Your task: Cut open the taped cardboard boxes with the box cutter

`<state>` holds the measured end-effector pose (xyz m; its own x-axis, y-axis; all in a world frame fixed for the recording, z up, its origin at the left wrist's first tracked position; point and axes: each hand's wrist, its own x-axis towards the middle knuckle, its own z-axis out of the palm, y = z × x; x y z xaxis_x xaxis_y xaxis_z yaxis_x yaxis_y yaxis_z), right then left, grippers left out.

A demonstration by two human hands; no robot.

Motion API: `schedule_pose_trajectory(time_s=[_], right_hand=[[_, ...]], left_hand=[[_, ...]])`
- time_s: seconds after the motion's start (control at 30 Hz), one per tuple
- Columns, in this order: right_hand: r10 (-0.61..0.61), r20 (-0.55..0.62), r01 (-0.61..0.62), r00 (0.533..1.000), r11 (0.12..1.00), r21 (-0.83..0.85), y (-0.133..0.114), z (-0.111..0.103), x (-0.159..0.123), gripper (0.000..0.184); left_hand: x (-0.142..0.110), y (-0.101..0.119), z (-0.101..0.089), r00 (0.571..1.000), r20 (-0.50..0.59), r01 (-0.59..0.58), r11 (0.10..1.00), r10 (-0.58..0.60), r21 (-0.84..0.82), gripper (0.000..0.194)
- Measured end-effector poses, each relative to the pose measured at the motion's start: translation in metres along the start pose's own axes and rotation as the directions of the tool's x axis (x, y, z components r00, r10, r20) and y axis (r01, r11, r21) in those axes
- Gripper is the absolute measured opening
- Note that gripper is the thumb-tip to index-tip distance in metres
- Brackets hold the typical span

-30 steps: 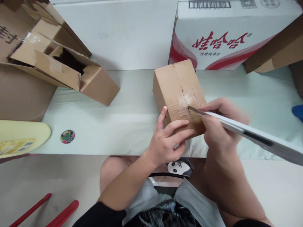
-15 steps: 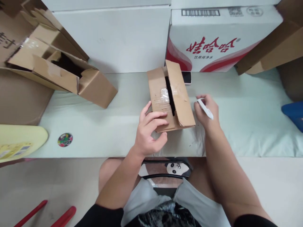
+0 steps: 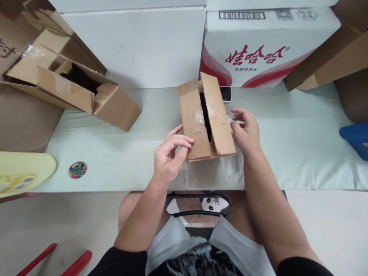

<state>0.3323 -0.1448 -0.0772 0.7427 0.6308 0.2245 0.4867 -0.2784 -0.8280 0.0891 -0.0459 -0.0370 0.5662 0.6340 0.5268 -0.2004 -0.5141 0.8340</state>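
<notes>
The hands are apart, with the small cardboard box [image 3: 193,132], its top flaps parted, between them: the left hand [image 3: 168,159] rests bent fingers at its near-left edge, the right hand [image 3: 247,132] loosely curls just beside its right side.

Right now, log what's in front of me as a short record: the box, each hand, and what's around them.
Small box: on the pale green cloth; top flaps parted, dark gap between them
Clear tape: on the top flaps
Left hand: fingertips at the box's left edge
Right hand: just right of the box, fingers curled; grip unclear
Beyond the box: dark-screened device, white carton with red lettering
Left side: open carton, round patterned disc, yellow container
Right edge: blue object, partly out of view
</notes>
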Motion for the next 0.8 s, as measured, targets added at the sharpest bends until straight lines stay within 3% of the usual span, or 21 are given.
schedule_pose_trajectory(time_s=[0.1,0.23,0.33,0.4,0.53,0.67,0.8], right_hand=[[-0.104,0.138,0.066,0.985,0.964,0.258,-0.009,0.005,-0.005,0.04],[-0.184,0.243,0.042,0.952,0.869,0.493,-0.012,0.013,-0.005,0.039],[-0.187,0.272,-0.011,0.944,0.806,0.591,-0.01,0.02,0.006,0.05],[-0.175,0.294,-0.047,0.94,0.786,0.617,-0.01,0.025,0.012,0.059],[-0.187,0.335,-0.091,0.924,0.741,0.666,-0.019,0.028,0.005,0.07],[-0.201,0.364,-0.118,0.91,0.714,0.69,-0.03,0.029,-0.01,0.072],[-0.205,0.355,-0.114,0.912,0.705,0.7,-0.029,0.032,-0.013,0.072]], left_hand=[[-0.003,-0.003,-0.004,1.0,0.021,-0.024,0.996,0.022,0.086,0.005],[-0.013,-0.007,0.004,0.996,0.089,-0.049,0.977,0.031,0.209,0.04],[-0.02,-0.01,0.017,0.999,0.04,-0.032,0.971,0.023,0.235,0.068],[-0.022,-0.01,0.025,1.0,0.022,-0.017,0.968,0.012,0.249,0.075],[-0.024,-0.007,0.027,0.999,0.0,0.04,0.972,-0.041,0.23,0.072],[-0.027,-0.006,0.021,0.987,-0.069,0.154,0.984,-0.148,0.085,0.066],[-0.022,-0.006,0.022,0.923,-0.255,0.269,0.958,-0.287,-0.102,0.057]])
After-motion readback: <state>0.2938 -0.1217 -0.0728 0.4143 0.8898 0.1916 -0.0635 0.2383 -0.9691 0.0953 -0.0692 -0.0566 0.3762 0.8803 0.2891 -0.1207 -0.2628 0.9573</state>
